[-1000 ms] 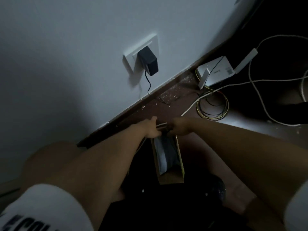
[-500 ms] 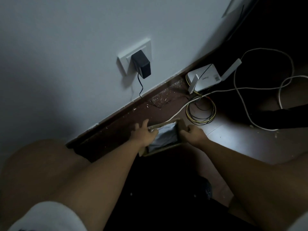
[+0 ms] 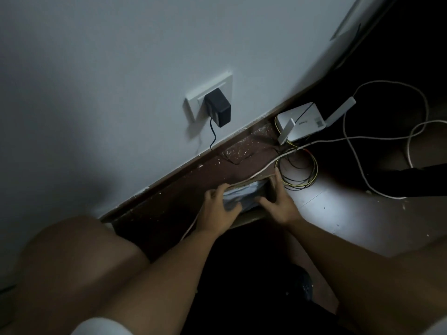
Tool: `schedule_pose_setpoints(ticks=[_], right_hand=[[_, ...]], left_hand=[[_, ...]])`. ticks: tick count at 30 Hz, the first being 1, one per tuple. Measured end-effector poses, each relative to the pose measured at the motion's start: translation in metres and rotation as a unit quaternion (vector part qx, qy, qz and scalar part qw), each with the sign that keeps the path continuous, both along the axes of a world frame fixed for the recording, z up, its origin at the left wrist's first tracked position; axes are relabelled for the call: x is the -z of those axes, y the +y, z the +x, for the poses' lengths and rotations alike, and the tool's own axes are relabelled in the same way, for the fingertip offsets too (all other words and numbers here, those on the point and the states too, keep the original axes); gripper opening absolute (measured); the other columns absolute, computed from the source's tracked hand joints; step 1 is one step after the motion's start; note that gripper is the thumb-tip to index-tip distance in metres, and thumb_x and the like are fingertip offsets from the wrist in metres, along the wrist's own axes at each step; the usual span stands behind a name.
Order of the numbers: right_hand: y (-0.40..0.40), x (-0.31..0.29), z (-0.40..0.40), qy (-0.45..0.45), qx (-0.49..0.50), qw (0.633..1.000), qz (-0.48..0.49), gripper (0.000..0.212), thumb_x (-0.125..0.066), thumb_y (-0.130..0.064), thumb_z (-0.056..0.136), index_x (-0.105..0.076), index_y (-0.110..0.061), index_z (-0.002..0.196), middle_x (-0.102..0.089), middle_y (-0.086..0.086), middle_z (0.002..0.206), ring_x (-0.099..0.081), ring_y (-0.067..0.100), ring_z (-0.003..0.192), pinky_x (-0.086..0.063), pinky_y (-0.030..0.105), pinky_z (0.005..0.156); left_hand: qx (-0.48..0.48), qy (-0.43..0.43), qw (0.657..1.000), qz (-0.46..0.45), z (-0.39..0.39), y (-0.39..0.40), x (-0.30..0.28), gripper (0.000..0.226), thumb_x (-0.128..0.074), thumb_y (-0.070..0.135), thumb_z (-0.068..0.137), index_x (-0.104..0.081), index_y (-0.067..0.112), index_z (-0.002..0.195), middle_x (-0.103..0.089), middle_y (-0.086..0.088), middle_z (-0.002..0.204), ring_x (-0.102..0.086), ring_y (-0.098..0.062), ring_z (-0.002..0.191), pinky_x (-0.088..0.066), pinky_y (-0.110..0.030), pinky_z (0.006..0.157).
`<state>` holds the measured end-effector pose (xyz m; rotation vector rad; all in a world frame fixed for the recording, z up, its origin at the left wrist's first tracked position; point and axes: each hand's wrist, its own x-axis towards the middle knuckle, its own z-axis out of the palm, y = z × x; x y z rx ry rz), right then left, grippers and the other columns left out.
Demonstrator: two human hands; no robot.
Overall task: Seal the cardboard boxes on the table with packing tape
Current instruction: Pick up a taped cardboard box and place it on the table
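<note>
Cardboard box [image 3: 251, 215] gripped by left hand [image 3: 219, 209] and right hand [image 3: 280, 205], fingers [image 3: 275, 181] curled over edges, router [image 3: 302, 120] label unreadable

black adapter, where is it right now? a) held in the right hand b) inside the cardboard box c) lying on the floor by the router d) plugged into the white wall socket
d: the black adapter sits in the white wall socket, its thin cord hanging down toward the floor; both hands are down at the cardboard box.
</note>
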<state>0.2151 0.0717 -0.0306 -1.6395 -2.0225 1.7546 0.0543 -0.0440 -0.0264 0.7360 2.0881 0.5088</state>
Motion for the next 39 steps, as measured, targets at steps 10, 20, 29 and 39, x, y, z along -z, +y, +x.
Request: schedule_pose_setpoints(ticks=[10,20,29,39], right_hand=[[0.005,-0.141,0.014,0.039,0.086,0.995,-0.025,0.079,-0.059,-0.081,0.074,-0.034,-0.036,0.133,-0.052,-0.002,0.134,-0.051,0.014,0.126,-0.043,0.047,0.108],[0.004,-0.360,0.061,0.068,0.139,0.987,-0.041,0.097,-0.077,-0.068,0.069,-0.022,-0.046,0.145,-0.039,-0.005,0.149,-0.042,0.016,0.136,-0.041,0.048,0.113],[-0.004,-0.538,0.114,0.147,0.105,0.978,-0.102,0.122,-0.081,-0.005,0.078,0.011,-0.030,0.154,-0.022,-0.038,0.130,-0.037,-0.036,0.105,-0.042,0.002,0.086],[-0.004,-0.668,0.153,0.194,0.285,0.939,0.016,0.073,-0.072,-0.034,0.088,-0.029,-0.043,0.147,-0.051,-0.016,0.133,-0.056,0.010,0.121,-0.057,0.040,0.093]], left_hand=[[0.025,0.012,0.999,0.025,0.013,0.019,-0.146,0.061,-0.069,0.029,0.083,-0.043,0.033,0.138,-0.016,-0.011,0.156,-0.041,-0.033,0.133,-0.042,-0.030,0.087],[0.189,-0.013,0.981,0.045,0.017,0.033,-0.373,0.105,-0.078,0.051,0.073,-0.005,0.050,0.148,-0.004,-0.002,0.162,-0.034,-0.031,0.140,-0.045,-0.046,0.100],[0.277,0.010,0.955,0.106,0.014,0.051,-0.547,0.124,-0.081,0.032,0.078,0.019,0.040,0.150,-0.024,-0.004,0.160,-0.036,-0.020,0.140,-0.043,-0.039,0.106],[0.119,-0.058,0.977,0.169,0.076,0.091,-0.692,0.077,-0.081,0.045,0.073,-0.034,0.031,0.133,-0.057,0.003,0.130,-0.061,-0.015,0.112,-0.058,-0.030,0.083]])
